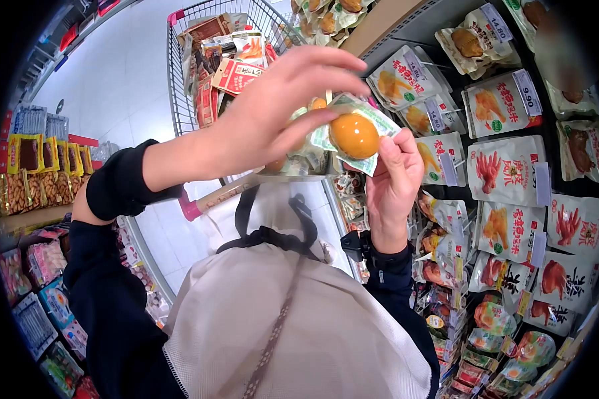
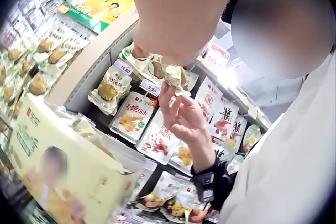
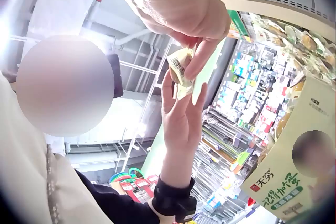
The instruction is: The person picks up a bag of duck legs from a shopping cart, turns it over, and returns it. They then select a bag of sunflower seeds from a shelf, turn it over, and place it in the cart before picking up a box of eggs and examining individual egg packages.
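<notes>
A small green-and-white packet (image 1: 370,113) with a glossy brown egg (image 1: 354,136) showing through it is held up at chest height. My right hand (image 1: 394,176) pinches its right edge between thumb and fingers. From the left, my left hand (image 1: 273,106) reaches over it with fingers spread and slightly bent, thumb at the packet's left side. The left wrist view shows the right hand (image 2: 184,116) gripping the packet (image 2: 174,77) from below. Behind the packet (image 3: 182,69), which has a barcode, the left hand (image 3: 181,119) has extended fingers in the right wrist view.
A shopping cart (image 1: 174,73) full of packaged food stands ahead on the left. Hanging food packs (image 1: 506,169) with price tags line the right shelf, and more goods (image 1: 36,179) the left. An open pale-yellow carton (image 2: 79,161) stands near the hands.
</notes>
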The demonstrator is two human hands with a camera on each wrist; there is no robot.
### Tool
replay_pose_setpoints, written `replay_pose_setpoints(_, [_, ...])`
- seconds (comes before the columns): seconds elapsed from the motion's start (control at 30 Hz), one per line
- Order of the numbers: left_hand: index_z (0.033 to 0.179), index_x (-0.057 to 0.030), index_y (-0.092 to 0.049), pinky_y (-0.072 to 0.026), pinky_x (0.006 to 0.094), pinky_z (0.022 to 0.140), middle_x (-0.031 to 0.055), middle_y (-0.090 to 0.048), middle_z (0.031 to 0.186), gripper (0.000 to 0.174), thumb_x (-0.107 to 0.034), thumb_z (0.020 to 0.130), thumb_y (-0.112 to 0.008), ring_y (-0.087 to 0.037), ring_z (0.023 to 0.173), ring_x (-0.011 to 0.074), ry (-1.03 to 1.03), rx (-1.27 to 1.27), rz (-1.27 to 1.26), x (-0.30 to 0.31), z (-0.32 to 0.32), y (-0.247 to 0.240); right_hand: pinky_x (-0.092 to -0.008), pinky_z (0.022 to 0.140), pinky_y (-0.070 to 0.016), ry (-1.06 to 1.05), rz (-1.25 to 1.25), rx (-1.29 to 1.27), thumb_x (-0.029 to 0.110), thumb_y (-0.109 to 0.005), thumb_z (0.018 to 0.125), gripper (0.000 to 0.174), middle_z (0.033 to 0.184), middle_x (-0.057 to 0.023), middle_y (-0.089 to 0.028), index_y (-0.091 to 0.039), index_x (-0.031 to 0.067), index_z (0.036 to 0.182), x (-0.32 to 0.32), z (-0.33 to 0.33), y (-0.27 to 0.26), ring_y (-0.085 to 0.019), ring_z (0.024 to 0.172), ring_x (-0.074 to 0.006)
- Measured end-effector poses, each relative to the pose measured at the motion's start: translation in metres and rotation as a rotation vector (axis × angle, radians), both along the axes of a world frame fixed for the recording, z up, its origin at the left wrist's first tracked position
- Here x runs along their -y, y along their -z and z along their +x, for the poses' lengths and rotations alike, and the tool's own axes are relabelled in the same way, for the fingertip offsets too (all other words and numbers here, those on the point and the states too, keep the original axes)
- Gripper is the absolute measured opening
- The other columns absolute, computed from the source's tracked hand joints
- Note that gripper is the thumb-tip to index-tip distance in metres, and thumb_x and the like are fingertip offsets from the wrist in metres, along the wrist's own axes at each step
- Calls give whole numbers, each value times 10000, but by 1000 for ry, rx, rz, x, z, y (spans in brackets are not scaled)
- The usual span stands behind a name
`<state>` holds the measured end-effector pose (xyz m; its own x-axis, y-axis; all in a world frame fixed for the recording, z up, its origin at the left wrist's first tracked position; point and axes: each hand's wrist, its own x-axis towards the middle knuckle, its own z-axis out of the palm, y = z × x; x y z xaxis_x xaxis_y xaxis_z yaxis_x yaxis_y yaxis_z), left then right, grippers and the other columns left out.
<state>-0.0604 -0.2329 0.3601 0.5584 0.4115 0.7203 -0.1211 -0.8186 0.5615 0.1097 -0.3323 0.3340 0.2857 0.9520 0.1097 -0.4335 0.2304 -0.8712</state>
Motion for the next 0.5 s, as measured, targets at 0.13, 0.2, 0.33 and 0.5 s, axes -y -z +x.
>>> replay_pose_setpoints(0.13, [989,-84,-573,-404,366,882,88,-533,1073,275,-58,715,-568,-521,990,211,-17,-140,606,-8,-8,-1,-171,522,-440,-1,9,50,32,-529,814,77,776,-71,-588,-452,38,817,2,3,1,-546,613,-66])
replay_pose_setpoints(0.2, [1018,-80,-569,-394,393,904,81,-547,1055,331,-86,689,-594,-545,949,214,-26,-195,663,-5,-9,-1,-200,539,-478,-12,-4,78,34,-517,819,72,796,-87,-588,-446,29,820,1,4,1,-565,640,-84])
replay_pose_setpoints(0.33, [1043,-69,-553,-443,373,843,90,-545,1035,366,-94,681,-600,-546,930,221,-6,-251,501,-5,-4,6,-337,642,-546,-97,-104,29,55,-483,839,82,857,-118,-565,-419,4,835,-2,-2,-9,-589,748,-154])
replay_pose_setpoints(0.5, [1080,-62,-529,-491,340,753,111,-530,1003,441,-21,649,-615,-543,902,252,-15,-308,309,-2,-4,4,-333,666,-533,-121,-55,229,122,-459,860,132,901,-103,-551,-450,4,920,-5,-6,-14,-573,821,-157])
